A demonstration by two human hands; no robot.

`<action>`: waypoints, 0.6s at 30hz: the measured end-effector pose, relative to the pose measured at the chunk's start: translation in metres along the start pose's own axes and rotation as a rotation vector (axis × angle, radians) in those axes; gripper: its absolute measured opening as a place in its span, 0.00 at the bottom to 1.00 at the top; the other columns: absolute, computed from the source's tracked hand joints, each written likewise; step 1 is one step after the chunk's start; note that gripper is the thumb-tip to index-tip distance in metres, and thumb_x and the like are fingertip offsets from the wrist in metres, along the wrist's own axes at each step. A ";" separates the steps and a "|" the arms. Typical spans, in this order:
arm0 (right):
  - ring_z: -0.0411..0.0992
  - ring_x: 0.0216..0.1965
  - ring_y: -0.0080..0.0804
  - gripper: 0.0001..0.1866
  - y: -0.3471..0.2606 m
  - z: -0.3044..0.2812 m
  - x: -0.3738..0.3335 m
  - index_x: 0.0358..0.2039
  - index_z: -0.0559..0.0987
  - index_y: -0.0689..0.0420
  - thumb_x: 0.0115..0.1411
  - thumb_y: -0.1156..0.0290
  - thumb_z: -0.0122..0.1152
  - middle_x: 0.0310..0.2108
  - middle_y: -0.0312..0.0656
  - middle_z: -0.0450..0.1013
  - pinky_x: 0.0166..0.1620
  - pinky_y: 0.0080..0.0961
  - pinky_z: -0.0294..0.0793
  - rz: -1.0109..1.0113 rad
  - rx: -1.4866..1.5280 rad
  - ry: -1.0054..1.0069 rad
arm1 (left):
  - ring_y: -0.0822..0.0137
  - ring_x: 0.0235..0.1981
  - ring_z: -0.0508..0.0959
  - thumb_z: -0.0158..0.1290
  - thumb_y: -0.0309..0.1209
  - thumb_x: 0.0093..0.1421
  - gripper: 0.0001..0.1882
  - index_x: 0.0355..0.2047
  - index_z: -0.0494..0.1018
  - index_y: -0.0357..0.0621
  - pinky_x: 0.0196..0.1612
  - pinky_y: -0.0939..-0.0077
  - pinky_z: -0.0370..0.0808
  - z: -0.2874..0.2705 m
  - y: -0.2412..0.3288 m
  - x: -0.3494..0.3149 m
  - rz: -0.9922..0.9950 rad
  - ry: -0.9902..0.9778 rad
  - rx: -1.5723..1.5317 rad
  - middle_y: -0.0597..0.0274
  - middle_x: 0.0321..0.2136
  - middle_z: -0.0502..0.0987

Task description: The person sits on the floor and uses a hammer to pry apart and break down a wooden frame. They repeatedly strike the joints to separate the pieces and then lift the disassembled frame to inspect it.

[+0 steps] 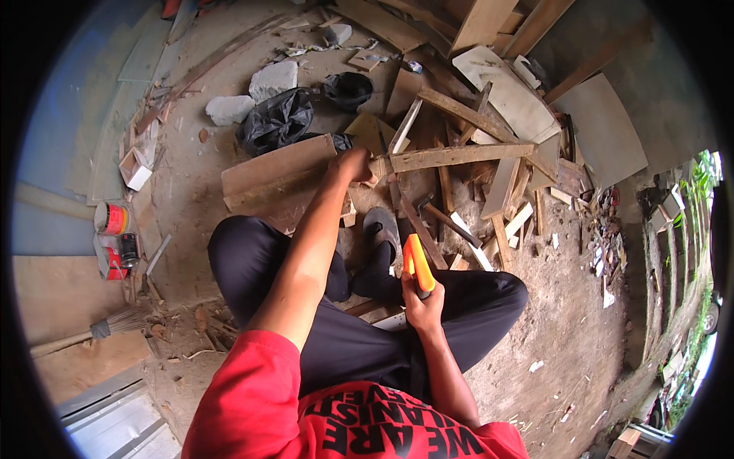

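Observation:
I squat on a dirt floor in dark trousers and a red shirt. My left hand (353, 164) reaches forward and grips the near end of a long wooden batten (451, 156) that lies across a heap of offcuts. My right hand (423, 302) is closed on the orange handle of a hand saw (417, 265), held upright in front of my right knee; its blade is hidden behind my leg. A flat wooden board (275, 170) lies just left of my left hand. My foot in a grey sandal (381, 225) rests below the batten.
Scrap planks and panels (505, 92) pile up ahead and to the right. A black plastic bag (277, 118), grey stone blocks (271, 78) and a dark bowl (348, 88) lie beyond the board. Paint cans (113, 218) and a broom (107, 327) sit at left.

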State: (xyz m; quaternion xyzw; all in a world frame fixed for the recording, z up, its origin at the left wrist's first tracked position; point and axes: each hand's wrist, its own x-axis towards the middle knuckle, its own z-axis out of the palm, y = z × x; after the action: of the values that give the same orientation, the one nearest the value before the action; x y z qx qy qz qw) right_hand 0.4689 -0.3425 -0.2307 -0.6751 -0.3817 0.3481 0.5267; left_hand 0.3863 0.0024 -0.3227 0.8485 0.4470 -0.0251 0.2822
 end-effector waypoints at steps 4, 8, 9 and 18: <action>0.60 0.20 0.12 0.10 0.007 0.003 0.002 0.27 0.75 0.63 0.64 0.72 0.60 0.15 0.28 0.64 0.22 0.19 0.59 -0.001 -0.010 -0.009 | 0.52 0.49 0.80 0.69 0.49 0.44 0.30 0.46 0.79 0.48 0.50 0.59 0.78 -0.023 0.024 -0.025 -0.039 0.075 0.147 0.50 0.46 0.80; 0.60 0.20 0.12 0.11 -0.002 0.007 0.003 0.27 0.75 0.63 0.65 0.71 0.60 0.15 0.28 0.64 0.22 0.19 0.59 0.013 -0.035 -0.025 | 0.50 0.48 0.80 0.67 0.51 0.45 0.30 0.46 0.79 0.49 0.50 0.58 0.78 -0.014 0.017 -0.025 -0.069 0.129 0.180 0.49 0.43 0.81; 0.60 0.20 0.12 0.11 -0.003 0.007 0.003 0.27 0.75 0.63 0.65 0.71 0.60 0.15 0.28 0.64 0.22 0.19 0.59 0.021 -0.044 -0.028 | 0.49 0.48 0.80 0.67 0.50 0.46 0.31 0.47 0.78 0.48 0.50 0.56 0.78 -0.011 0.018 -0.025 -0.088 0.133 0.175 0.48 0.43 0.81; 0.61 0.20 0.12 0.11 -0.039 -0.001 0.005 0.30 0.76 0.64 0.65 0.69 0.61 0.15 0.29 0.66 0.23 0.19 0.60 0.113 -0.034 -0.073 | 0.48 0.47 0.80 0.66 0.52 0.45 0.30 0.45 0.78 0.50 0.49 0.54 0.77 -0.002 0.026 -0.027 -0.150 0.218 0.161 0.48 0.41 0.81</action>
State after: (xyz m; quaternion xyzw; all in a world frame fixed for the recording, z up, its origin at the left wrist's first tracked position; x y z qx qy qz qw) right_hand 0.4664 -0.3328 -0.1929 -0.6914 -0.3678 0.3951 0.4802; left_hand 0.3896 -0.0285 -0.3015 0.8302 0.5337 0.0103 0.1604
